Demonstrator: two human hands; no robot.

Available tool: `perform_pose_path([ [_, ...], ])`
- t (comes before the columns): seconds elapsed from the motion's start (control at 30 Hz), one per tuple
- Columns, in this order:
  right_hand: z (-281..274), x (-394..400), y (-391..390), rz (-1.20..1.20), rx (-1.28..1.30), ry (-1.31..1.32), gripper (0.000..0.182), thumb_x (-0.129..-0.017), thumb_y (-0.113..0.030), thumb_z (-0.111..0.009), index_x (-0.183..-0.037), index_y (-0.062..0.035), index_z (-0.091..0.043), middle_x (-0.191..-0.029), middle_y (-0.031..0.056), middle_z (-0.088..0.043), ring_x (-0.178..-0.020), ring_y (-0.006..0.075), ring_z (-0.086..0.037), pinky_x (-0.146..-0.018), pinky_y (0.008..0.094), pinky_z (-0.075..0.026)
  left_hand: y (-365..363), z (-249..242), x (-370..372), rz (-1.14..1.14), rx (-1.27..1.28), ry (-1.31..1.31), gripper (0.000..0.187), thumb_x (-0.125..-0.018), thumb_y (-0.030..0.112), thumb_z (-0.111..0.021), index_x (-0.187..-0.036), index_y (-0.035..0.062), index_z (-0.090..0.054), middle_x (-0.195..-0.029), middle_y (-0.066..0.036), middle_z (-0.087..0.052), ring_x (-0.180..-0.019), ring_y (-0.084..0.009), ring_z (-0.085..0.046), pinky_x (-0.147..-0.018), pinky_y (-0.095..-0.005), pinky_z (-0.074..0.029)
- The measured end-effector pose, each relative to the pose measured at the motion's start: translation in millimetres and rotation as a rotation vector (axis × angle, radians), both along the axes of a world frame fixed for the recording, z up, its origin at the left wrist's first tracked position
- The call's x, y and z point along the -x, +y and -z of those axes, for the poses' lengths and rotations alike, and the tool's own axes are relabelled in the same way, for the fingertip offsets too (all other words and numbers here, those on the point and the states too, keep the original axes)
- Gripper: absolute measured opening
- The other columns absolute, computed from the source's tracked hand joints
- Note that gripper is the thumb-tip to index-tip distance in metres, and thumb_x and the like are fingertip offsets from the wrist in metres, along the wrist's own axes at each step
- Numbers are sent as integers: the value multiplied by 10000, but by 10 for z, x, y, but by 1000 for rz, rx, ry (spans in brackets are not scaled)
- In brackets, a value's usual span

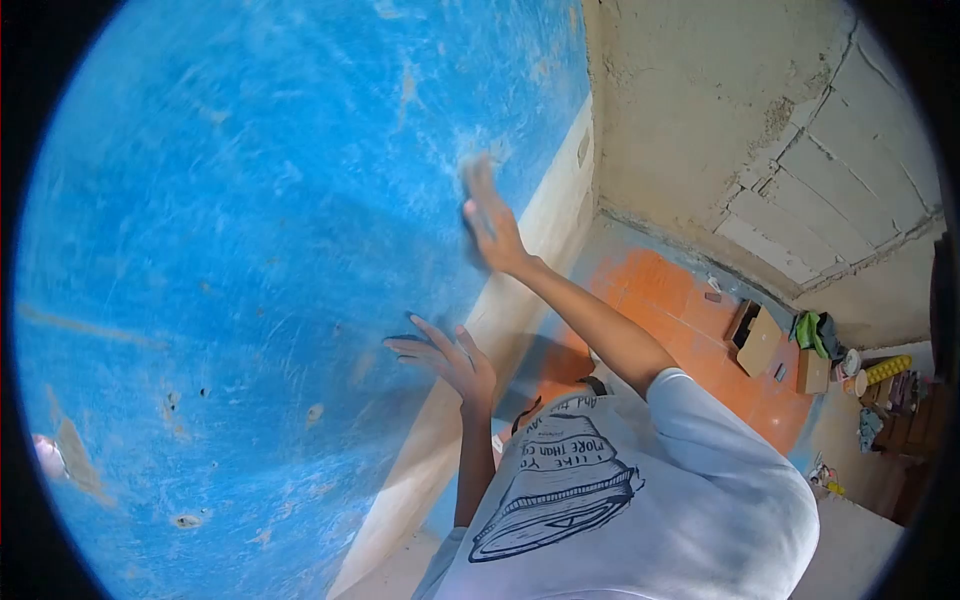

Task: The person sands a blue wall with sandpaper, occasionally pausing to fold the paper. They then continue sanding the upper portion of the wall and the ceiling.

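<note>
A blue-painted wall (230, 250) with scuffs, pale patches and small holes fills the left side of the head view. My right hand (492, 225) is stretched out against the blue surface near its pale lower band, palm towards it. Its fingertips are blurred by motion beside a whitish scuffed patch (485, 145), and no object shows in it. Lower and to the left, my left hand (450, 365) has its fingers spread, with the fingertips right at the blue paint. It holds nothing. Both arms reach out from my white printed T-shirt (640, 490).
A cream band (555, 210) runs along the wall's base. Orange floor tiles (660, 290) lie to the right, with an open cardboard box (757, 340) and a green cloth item (808, 333). Beyond stands a cracked, unpainted wall (690, 100). Assorted items crowd the far right.
</note>
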State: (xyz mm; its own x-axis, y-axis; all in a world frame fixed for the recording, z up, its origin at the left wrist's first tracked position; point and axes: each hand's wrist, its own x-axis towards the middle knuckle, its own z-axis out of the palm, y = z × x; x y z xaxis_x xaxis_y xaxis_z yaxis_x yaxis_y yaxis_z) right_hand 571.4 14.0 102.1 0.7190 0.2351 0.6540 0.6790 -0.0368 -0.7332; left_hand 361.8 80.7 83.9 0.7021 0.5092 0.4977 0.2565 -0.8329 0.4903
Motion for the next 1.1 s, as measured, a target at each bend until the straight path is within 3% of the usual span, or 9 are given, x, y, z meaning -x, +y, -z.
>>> perform_pose_path([
  [0.1,248,-285,173,256,-149,297,613,-1089,-318,-344,-1601,-52,-139,-1654,249,-25,-1532,403,-42,-1230,438,-117,-30,53,-160,-23,-23,39,757,-1060,555,-215,-1610,79,-5,-1561,-384,219,-1458,-552,190,-1120,-709,74],
  [0.2,-139,-9,-177,-84,155,-138,615,-1086,-287,-356,-1594,-24,-131,-1654,249,-12,-1529,419,-21,-1230,475,-111,-33,63,-310,-122,-80,89,729,-1073,489,-232,-1602,44,-3,-1560,-391,209,-1444,-566,213,-1086,-734,112],
  [0.4,223,-512,-83,160,-145,157,604,-1081,-260,-372,-1586,-11,-153,-1649,264,-30,-1525,433,-27,-1222,534,-76,-226,106,-644,-136,-20,63,792,-1039,615,-177,-1610,107,30,-1593,-322,221,-1481,-486,206,-1121,-691,119],
  [0.5,-45,-330,-409,-296,310,-224,597,-1073,-249,-390,-1580,-8,-184,-1640,282,-59,-1522,442,-48,-1226,516,-85,-320,103,-771,-86,0,17,742,-1072,503,-225,-1599,47,30,-1567,-379,208,-1449,-542,232,-1091,-712,146],
  [0.7,392,-611,-228,87,-8,-113,589,-1046,-202,-468,-1533,57,-260,-1596,319,-199,-1500,470,-145,-1214,547,-129,-138,382,-904,-254,-12,179,724,-1076,520,-206,-1606,94,41,-1589,-335,213,-1475,-524,172,-1120,-699,103],
  [0.8,108,-545,-564,-364,539,-588,629,-1052,-275,-462,-1540,59,-247,-1606,314,-175,-1497,483,-129,-1207,566,-117,-96,421,-882,-238,-117,190,651,-1097,381,-256,-1604,67,4,-1563,-404,170,-1443,-612,110,-1096,-740,57],
  [0.9,388,-701,-297,127,-36,51,574,-1044,-266,-475,-1510,39,-336,-1596,312,-211,-1490,468,-189,-1182,618,-138,-114,347,-812,-231,-63,228,671,-1091,466,-227,-1614,109,-4,-1581,-369,181,-1464,-557,151,-1111,-717,84],
  [1.0,370,-464,-298,-75,36,-128,653,-1041,-310,-483,-1558,10,-244,-1598,316,-202,-1488,502,-139,-1194,608,-102,-121,356,-789,-236,-84,249,663,-1091,468,-224,-1616,123,-12,-1575,-383,170,-1459,-580,121,-1115,-714,78],
  [1.1,344,-665,-573,-336,500,-407,545,-1041,-300,-475,-1491,-1,-400,-1574,295,-288,-1476,509,-183,-1186,620,-132,-107,393,-827,-268,-121,251,642,-1097,402,-261,-1610,86,-42,-1559,-425,129,-1435,-633,65,-1098,-741,45],
])
